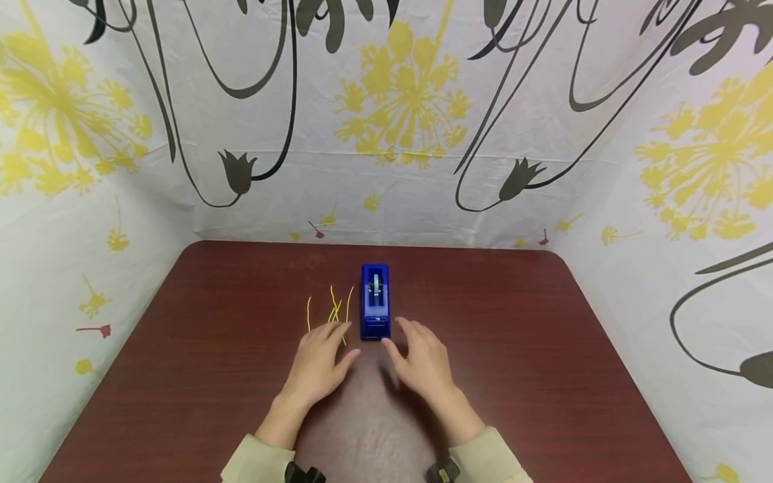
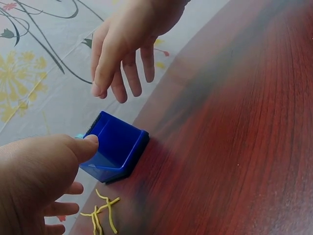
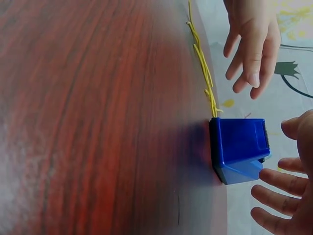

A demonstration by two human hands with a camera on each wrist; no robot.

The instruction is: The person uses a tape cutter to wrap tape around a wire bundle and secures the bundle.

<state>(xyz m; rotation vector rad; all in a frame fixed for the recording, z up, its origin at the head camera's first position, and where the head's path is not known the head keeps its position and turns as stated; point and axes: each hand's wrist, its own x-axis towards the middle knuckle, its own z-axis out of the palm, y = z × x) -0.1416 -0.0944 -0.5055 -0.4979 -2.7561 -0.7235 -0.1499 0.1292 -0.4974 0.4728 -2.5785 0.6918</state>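
A blue tape dispenser (image 1: 375, 302) stands on the table, its serrated cutting edge showing in the left wrist view. Several thin yellow wire-like strands (image 1: 334, 310) lie to its left, some crossing each other. My left hand (image 1: 319, 362) hovers over the near ends of the strands, fingers spread and holding nothing. On the dispenser's other side is my right hand (image 1: 423, 355), its fingers relaxed and also without anything in them. Both hands appear apart from the dispenser, one at each side of its near end. The left hand hides part of the strands.
The dark red wooden table (image 1: 519, 322) has rounded far corners. A white cloth (image 1: 417, 201) with yellow and grey flower prints hangs behind the table and along both sides. Each wrist carries a black strapped device (image 1: 304, 473) at the sleeve cuff.
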